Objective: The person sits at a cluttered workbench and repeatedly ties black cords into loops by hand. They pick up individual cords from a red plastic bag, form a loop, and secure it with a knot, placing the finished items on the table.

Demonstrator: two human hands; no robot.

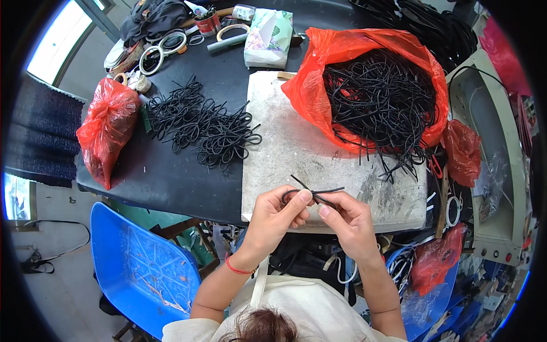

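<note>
- The left hand (pixel 272 214) pinches the looped end of a short black cord (pixel 312 194) between thumb and forefinger
- The right hand (pixel 345 219) grips the same cord where its ends cross, just above the near edge of the grey board (pixel 296 148)
- An open red bag (pixel 364 62) full of black cords sits on the board's far right
- A pile of looped cords (pixel 202 122) lies left of the board on the black table (pixel 165 171)

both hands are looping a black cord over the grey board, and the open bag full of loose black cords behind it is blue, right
Not quite: the open bag holding the loose black cords is red, not blue, as the head view shows. The rest holds: the left hand and right hand are looping a black cord over the grey board.
</note>
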